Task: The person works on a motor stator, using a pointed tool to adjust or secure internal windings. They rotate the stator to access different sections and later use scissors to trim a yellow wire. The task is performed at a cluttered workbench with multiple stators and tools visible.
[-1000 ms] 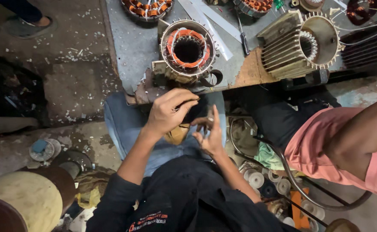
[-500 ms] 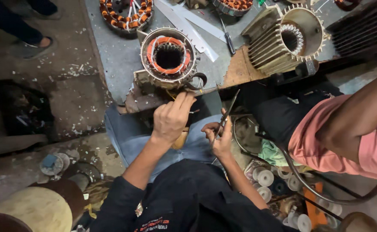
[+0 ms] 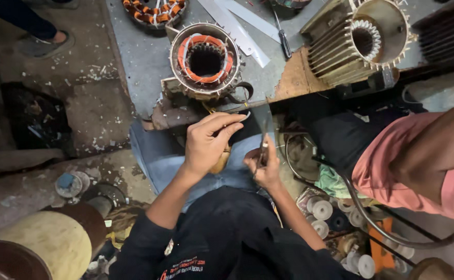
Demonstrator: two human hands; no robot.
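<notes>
A motor stator point(image 3: 204, 59) with orange copper windings stands on the grey bench point(image 3: 144, 62), just above my lap. My left hand point(image 3: 206, 142) is below its base at the bench edge. Its fingers are pinched together on what looks like a thin wire lead point(image 3: 210, 108) hanging from the stator. My right hand point(image 3: 264, 167) is beside it over my lap, closed around a slim dark tool point(image 3: 263, 142) like scissors or pliers, tip pointing up. The hands are close but apart.
A finned motor housing point(image 3: 361, 41) lies at the bench's right, with a screwdriver point(image 3: 281, 31) and white strips point(image 3: 237, 26) behind the stator. A person in a pink shirt point(image 3: 418, 166) sits on my right. Spools point(image 3: 320, 210) and a drum point(image 3: 51, 243) crowd the floor.
My left hand has opened out from a curled grip and reached up to the bench edge under the stator. My right hand has turned the tool upright.
</notes>
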